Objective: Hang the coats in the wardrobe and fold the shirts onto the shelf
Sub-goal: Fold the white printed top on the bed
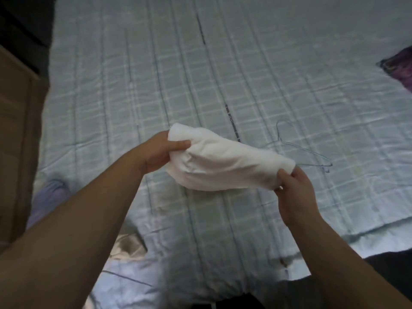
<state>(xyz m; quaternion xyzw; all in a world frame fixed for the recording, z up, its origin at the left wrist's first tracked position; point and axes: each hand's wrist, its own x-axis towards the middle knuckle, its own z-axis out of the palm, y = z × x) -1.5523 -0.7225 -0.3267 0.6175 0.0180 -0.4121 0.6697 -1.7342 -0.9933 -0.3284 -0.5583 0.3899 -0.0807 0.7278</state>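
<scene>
Folded white shirt (225, 162), long axis left-to-right, right end lower, both hands gripping

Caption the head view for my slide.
Both hands, left hand and right hand, hold a folded white shirt above the bed.

White shirt (225, 163), plain. Bed (156, 74) cover pale blue-green, checked with lighter lines. Wire hanger (312, 155) light blue, right. Purple patterned cloth (399, 70) far right. Brown wooden furniture (15, 130) left.

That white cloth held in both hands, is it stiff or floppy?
Probably floppy: the white cloth sags and creases between the left hand and right hand. Likely light, since thumb-and-finger pinches hold it above the bed.
</scene>
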